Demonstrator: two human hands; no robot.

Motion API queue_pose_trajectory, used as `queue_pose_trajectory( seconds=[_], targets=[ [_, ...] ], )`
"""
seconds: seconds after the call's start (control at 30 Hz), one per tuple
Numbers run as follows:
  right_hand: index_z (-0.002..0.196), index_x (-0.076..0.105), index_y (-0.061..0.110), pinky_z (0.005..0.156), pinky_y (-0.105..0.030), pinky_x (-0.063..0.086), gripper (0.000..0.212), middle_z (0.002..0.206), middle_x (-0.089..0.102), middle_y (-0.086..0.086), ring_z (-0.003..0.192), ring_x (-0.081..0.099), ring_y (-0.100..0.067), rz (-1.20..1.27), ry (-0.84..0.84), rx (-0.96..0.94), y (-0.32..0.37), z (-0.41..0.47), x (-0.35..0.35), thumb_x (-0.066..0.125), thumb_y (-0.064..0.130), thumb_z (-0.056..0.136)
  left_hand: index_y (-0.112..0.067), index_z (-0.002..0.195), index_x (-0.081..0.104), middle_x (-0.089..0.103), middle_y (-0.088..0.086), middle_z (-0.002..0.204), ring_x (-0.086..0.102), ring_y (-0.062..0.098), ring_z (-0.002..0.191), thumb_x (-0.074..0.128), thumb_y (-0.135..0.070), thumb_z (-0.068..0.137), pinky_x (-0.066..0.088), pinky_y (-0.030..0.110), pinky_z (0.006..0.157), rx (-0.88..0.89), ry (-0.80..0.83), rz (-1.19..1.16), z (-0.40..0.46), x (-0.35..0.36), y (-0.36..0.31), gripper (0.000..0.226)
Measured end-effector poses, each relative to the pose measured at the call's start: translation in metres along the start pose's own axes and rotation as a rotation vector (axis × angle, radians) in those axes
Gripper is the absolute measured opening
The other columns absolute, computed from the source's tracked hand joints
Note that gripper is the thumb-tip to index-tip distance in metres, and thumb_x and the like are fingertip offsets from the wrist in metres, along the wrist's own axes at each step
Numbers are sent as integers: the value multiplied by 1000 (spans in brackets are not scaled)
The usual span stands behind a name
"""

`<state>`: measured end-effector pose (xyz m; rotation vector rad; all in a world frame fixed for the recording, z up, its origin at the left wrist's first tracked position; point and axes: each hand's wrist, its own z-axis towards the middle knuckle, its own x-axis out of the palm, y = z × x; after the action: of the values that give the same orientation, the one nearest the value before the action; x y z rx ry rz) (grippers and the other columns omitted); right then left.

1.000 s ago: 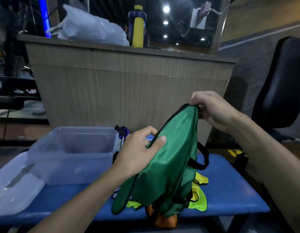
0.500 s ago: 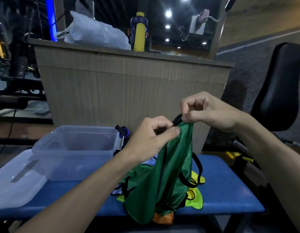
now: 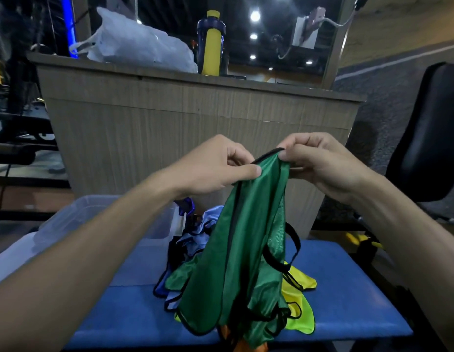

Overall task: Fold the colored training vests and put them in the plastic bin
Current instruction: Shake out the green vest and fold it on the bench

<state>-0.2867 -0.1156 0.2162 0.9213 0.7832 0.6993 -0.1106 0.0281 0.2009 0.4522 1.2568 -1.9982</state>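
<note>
A green training vest (image 3: pixel 248 250) with black trim hangs in front of me. My left hand (image 3: pixel 215 166) pinches its top edge on the left, and my right hand (image 3: pixel 320 161) pinches the same edge on the right, close together. The vest's lower part drapes onto a heap of other vests on the blue bench: a pale blue vest (image 3: pixel 195 240), a yellow vest (image 3: pixel 301 308) and an orange vest (image 3: pixel 226 336) peeking out below. The clear plastic bin (image 3: pixel 160 224) stands behind my left forearm, mostly hidden by it.
The blue padded bench (image 3: pixel 348 301) holds everything. The bin's clear lid (image 3: pixel 10 257) lies at the left. A wooden counter (image 3: pixel 195 118) rises behind, carrying a plastic bag (image 3: pixel 139 47) and a yellow bottle (image 3: pixel 212 43). A black chair (image 3: pixel 429 130) stands at right.
My left hand moved up from the vest's side to its top edge beside the right hand. The vest now hangs from both hands, higher and more spread.
</note>
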Motion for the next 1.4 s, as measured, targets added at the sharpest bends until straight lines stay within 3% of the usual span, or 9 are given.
queue_pose_trajectory(
  seconds=[0.13,0.23,0.3,0.47,0.67,0.8,0.93,1.03,1.4],
  targets=[
    [75,59,12,66,-30,53,23,73,64,-3,65,61,-15,61,-159,40,12,21,7,47,2,91,-5,59,47,48,0,67,45,13,57,67,-29,96,37,33,61,9,-6,181,-3,16,23,48],
    [79,56,12,63,-30,52,15,74,61,-3,63,60,-14,48,-292,42,18,37,0,46,7,90,-14,57,33,36,-6,55,54,2,73,67,-28,97,40,25,91,-83,93,71,-14,33,33,55],
    [81,55,12,63,-29,52,13,76,59,-4,63,60,-13,6,-308,60,13,44,-4,47,8,89,-19,60,27,21,-10,53,55,5,69,64,-25,100,22,10,112,-85,162,-3,-20,45,35,55],
    [75,56,13,63,-32,49,6,75,56,-5,62,57,-17,65,-353,97,-9,49,-10,52,15,79,-22,58,23,16,-13,49,26,18,51,56,-19,99,22,20,120,-87,127,-29,-24,57,53,53],
    [62,53,17,58,-31,39,7,67,50,-5,60,48,-19,254,-247,79,-10,46,-22,48,18,67,-16,58,25,31,-8,46,49,16,72,59,-18,99,38,36,90,-221,52,76,-20,42,90,53],
    [66,56,16,59,-29,45,16,71,56,-5,63,54,-17,110,-166,58,-15,46,-15,48,13,79,-8,63,59,57,-2,79,60,13,71,67,-27,96,48,43,73,-7,-85,130,-34,53,84,39],
    [72,57,12,69,-35,51,18,70,62,-3,64,63,-16,-18,-321,72,-34,53,-15,49,6,88,-1,63,55,53,5,79,57,19,67,65,-44,93,46,42,64,79,-64,125,-57,83,70,54],
    [78,58,10,71,-39,49,10,72,61,-1,66,60,-17,-53,-400,89,-46,55,-18,53,7,86,-1,60,52,47,-5,68,50,7,61,72,-33,91,41,30,62,1,-10,-45,-60,98,71,49],
    [68,59,11,61,-29,49,12,70,55,-7,57,56,-19,351,-616,-75,-16,52,-56,52,11,78,-14,53,51,53,1,59,53,10,56,61,-37,75,36,30,53,-252,-190,268,-53,46,119,34]
  ],
)
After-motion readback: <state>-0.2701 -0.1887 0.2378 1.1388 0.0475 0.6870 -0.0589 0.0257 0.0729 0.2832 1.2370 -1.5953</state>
